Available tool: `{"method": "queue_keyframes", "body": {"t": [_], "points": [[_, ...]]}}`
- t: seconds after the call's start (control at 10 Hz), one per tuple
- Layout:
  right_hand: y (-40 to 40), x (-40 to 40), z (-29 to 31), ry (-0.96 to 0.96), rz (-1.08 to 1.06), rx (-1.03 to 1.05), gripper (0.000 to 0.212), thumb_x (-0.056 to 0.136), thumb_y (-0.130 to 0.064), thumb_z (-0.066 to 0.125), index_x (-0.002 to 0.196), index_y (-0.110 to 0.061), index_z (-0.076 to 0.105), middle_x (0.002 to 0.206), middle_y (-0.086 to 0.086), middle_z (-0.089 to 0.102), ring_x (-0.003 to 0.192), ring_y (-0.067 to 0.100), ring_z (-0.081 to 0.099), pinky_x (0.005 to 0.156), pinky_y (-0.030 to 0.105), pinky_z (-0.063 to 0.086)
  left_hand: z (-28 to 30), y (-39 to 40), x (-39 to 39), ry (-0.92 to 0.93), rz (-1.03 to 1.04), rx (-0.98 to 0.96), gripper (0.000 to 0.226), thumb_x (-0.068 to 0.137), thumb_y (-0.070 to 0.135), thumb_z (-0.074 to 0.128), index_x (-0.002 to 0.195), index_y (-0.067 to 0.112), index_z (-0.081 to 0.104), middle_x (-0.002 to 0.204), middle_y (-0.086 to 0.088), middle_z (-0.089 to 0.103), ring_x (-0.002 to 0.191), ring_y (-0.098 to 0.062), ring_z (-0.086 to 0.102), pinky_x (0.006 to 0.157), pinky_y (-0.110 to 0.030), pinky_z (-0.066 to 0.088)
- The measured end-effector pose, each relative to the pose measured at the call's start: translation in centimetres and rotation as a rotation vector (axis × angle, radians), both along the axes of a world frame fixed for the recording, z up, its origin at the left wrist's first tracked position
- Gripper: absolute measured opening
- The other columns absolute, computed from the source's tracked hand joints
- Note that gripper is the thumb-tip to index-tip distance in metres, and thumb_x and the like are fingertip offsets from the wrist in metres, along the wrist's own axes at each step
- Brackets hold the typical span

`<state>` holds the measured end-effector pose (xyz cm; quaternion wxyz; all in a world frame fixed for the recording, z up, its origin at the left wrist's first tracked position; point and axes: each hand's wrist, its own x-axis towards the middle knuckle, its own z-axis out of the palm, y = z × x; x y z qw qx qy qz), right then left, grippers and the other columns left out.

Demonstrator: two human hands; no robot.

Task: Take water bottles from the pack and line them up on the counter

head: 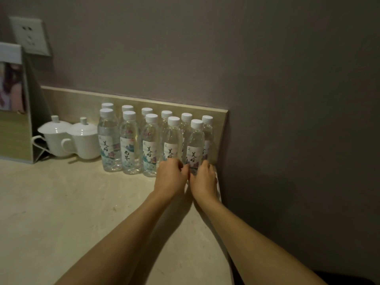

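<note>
Both hands, left hand [170,177] and right hand [203,177], grip the front-right bottle [195,145] on the counter [61,202]

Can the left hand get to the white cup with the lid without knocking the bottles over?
Probably yes. The left hand is at the front bottles' bases, and bare counter lies open in front of the lidded cup, which stands left of the bottle rows.

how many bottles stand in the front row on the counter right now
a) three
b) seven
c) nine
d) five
d) five: the front row shows five white caps side by side, with a second row of six behind it by the backsplash; the left hand and right hand are at the bases of the two rightmost front bottles.
</note>
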<state>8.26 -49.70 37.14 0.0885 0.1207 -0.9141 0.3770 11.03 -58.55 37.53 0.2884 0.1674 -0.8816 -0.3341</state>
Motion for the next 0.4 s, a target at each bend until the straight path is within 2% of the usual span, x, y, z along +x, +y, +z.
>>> {"method": "queue_keyframes", "body": {"t": [0.1, 0.2, 0.3, 0.4], "points": [[0.3, 0.3, 0.3, -0.019, 0.012, -0.012, 0.049, 0.094, -0.025, 0.059, 0.134, -0.004, 0.042, 0.139, 0.015, 0.046, 0.127, 0.029, 0.047, 0.098, 0.035, 0.042, 0.2, 0.2, 0.7, 0.006, -0.071, 0.094, 0.024, 0.096, 0.023, 0.059, 0.095, 0.006, 0.076, 0.073, 0.001, 0.069, 0.069, -0.014, 0.067, 0.071, -0.029, 0.056], [0.5, 0.7, 1.0, -0.032, 0.032, -0.019, 0.047, 0.094, -0.022, 0.059, 0.133, -0.003, 0.043, 0.138, 0.017, 0.046, 0.128, 0.03, 0.045, 0.1, 0.034, 0.039, 0.9, 0.3, 1.5, 0.022, -0.132, 0.203, 0.024, 0.097, 0.019, 0.056, 0.097, 0.005, 0.075, 0.083, -0.008, 0.075, 0.081, -0.023, 0.072, 0.08, -0.043, 0.06], [0.7, 1.6, 1.8, -0.028, 0.052, -0.048, 0.05, 0.093, -0.026, 0.06, 0.134, -0.003, 0.043, 0.138, 0.016, 0.045, 0.127, 0.03, 0.046, 0.098, 0.034, 0.04, 1.7, 0.3, 2.5, 0.042, -0.141, 0.177, 0.025, 0.097, 0.02, 0.055, 0.097, 0.006, 0.075, 0.085, -0.006, 0.075, 0.079, -0.02, 0.071, 0.079, -0.043, 0.06], [0.6, 2.7, 2.8, -0.042, 0.059, -0.114, 0.052, 0.093, -0.032, 0.059, 0.135, -0.004, 0.043, 0.137, 0.013, 0.042, 0.122, 0.031, 0.05, 0.095, 0.038, 0.044, 2.6, 0.0, 3.7, 0.029, -0.111, 0.097, 0.025, 0.097, 0.023, 0.055, 0.101, 0.011, 0.076, 0.089, -0.001, 0.075, 0.08, -0.015, 0.068, 0.079, -0.034, 0.057]]}}
